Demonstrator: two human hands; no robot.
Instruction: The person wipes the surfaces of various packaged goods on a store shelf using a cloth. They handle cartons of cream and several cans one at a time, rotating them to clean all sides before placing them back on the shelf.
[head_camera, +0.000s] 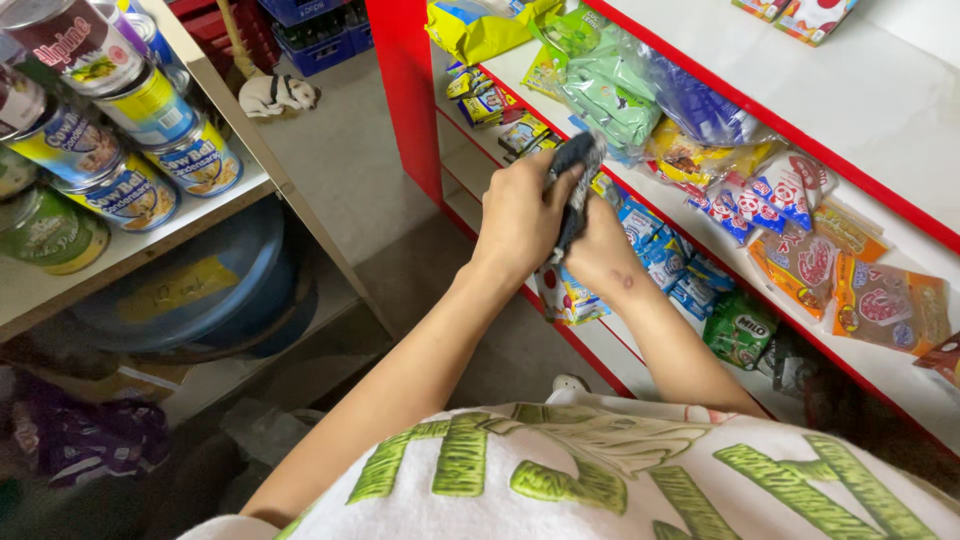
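My left hand (520, 215) and my right hand (598, 250) are pressed together around a dark cloth (575, 180) in front of a red and white shelf unit (700, 85). The left hand's fingers curl over the cloth from the left. Behind it, the right hand holds the lower part of the cloth, and its fingers are mostly hidden. The top end of the cloth sticks up above both hands. Just below the hands lie blue snack packets (660, 255) on a lower shelf.
The red shelves hold green bagged goods (610, 95), red and orange snack packs (800, 260) and a green drink sachet (740, 330). At left, a beige shelf (150, 235) carries several tin cans (195, 160), with a blue tub (200, 290) under it. A small animal (275, 95) lies on the floor.
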